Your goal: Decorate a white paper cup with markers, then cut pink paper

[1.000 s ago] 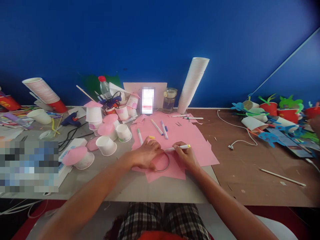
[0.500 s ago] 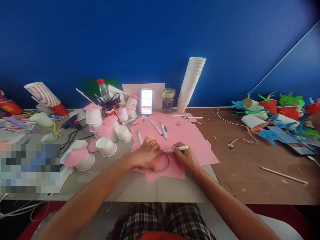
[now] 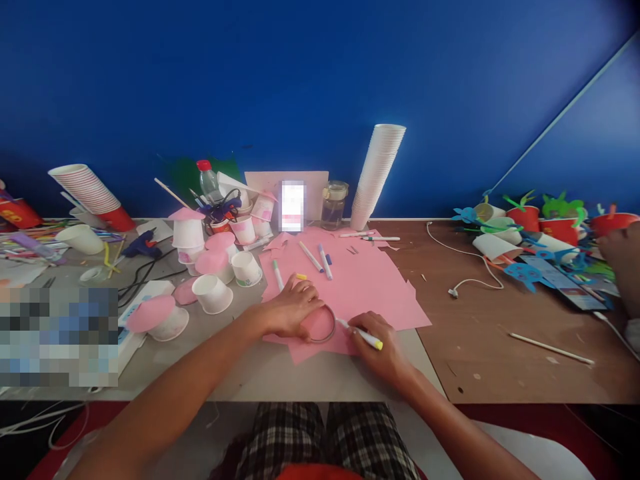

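My left hand (image 3: 294, 308) curves over a thin grey ring (image 3: 334, 327) lying flat on pink paper (image 3: 373, 287). Its fingertips and thumb hold the ring at its left side, and pink paper shows through the middle. Between the fingers of my right hand (image 3: 387, 350) is a white marker with a yellow end (image 3: 369, 337). The marker's tip points left, at the ring's right edge. Around the hands lie more markers: a green-ended one (image 3: 277, 273), a blue-ended one (image 3: 325, 263) and a yellow cap (image 3: 301, 276) just above my left fingers.
At left stand white paper cups (image 3: 213, 294), several topped with pink discs (image 3: 151, 313). Behind are a lit phone (image 3: 292, 205), a glass jar (image 3: 334, 203) and a tall leaning cup stack (image 3: 379, 175). Right, another person's hand (image 3: 620, 257) is near cup crafts (image 3: 530, 273); a stick (image 3: 550, 348) lies closer.
My right hand has swung the marker from the ring's upper edge down to its right side, tilting its yellow end toward me. My left hand stays on the ring. More of the other person's hand shows.
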Demonstrator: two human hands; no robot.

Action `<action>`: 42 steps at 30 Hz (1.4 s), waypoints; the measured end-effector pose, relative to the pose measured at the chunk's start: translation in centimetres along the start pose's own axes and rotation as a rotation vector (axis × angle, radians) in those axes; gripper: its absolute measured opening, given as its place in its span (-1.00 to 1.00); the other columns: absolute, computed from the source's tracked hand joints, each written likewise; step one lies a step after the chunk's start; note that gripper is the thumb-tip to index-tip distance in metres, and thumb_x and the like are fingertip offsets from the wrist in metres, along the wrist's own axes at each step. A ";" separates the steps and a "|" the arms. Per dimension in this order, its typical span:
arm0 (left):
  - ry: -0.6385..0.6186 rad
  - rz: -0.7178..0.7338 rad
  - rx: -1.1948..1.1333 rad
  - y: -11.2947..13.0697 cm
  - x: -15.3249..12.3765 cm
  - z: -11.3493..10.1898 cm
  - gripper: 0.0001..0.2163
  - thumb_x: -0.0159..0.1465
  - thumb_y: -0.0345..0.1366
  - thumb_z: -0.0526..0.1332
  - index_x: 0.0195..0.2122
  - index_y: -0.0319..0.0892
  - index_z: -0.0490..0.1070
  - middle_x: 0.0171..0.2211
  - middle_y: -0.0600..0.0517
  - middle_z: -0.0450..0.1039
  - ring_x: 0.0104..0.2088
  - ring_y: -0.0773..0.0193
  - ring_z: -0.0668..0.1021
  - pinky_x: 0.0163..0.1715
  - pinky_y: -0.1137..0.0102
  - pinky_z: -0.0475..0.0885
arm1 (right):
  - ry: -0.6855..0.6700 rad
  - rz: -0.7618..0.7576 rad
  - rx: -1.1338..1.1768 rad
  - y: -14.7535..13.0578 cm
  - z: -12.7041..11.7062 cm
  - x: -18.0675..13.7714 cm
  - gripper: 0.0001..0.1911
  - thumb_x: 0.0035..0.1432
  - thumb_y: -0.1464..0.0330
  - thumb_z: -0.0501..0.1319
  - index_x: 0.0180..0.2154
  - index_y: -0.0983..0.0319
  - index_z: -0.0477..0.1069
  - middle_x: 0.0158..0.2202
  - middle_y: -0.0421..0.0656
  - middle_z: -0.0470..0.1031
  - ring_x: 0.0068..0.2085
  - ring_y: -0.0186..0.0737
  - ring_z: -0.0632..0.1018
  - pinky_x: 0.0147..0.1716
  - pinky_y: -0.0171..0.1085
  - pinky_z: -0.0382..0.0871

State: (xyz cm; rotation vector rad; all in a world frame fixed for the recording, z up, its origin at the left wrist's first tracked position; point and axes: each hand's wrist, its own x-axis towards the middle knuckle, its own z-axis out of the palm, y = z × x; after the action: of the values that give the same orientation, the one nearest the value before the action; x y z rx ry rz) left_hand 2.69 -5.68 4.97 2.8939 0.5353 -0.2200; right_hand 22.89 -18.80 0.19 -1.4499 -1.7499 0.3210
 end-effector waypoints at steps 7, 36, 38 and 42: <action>-0.008 -0.010 0.015 0.1 0.0 -0.1 -0.41 0.01 0.00 0.36 0.04 -0.09 0.32 -0.01 -0.12 0.31 0.15 -0.12 0.19 0.17 0.00 -0.06 | 0.017 -0.159 -0.139 -2.4 0.5 -2.3 -0.89 0.17 0.48 0.11 -0.38 0.22 0.35 -0.48 -0.15 0.46 -0.41 -0.19 0.39 -0.39 -0.24 0.16; -0.038 0.004 0.035 0.1 0.1 0.1 -0.51 0.09 -0.04 0.28 0.01 -0.13 0.33 0.01 -0.16 0.31 0.10 -0.10 0.24 0.16 -0.07 -0.08 | -0.059 -0.328 -0.165 -6.2 4.6 -3.3 -0.85 0.14 0.52 0.12 -0.25 0.24 0.39 -0.40 -0.14 0.47 -0.38 -0.19 0.38 -0.36 -0.20 0.09; -0.037 0.005 0.045 0.1 0.1 0.1 -0.51 0.09 -0.05 0.27 0.02 -0.14 0.33 0.01 -0.16 0.31 0.09 -0.09 0.25 0.16 -0.06 -0.09 | -0.056 -0.327 -0.173 -6.1 4.7 -3.3 -0.86 0.14 0.52 0.11 -0.27 0.24 0.39 -0.41 -0.15 0.46 -0.39 -0.20 0.37 -0.36 -0.20 0.08; -0.039 0.005 0.048 0.1 0.1 0.0 -0.50 0.10 -0.03 0.27 0.02 -0.15 0.32 0.00 -0.17 0.32 0.09 -0.09 0.26 0.16 -0.06 -0.10 | -0.051 -0.307 -0.175 -5.9 4.5 -3.5 -0.86 0.15 0.52 0.11 -0.27 0.24 0.40 -0.42 -0.14 0.47 -0.37 -0.19 0.38 -0.35 -0.20 0.09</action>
State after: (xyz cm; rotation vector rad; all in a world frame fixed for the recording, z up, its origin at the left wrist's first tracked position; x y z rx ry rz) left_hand 2.86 -5.73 4.95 2.9307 0.5227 -0.2926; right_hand 15.56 -22.44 -0.33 -1.2739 -2.0497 0.0443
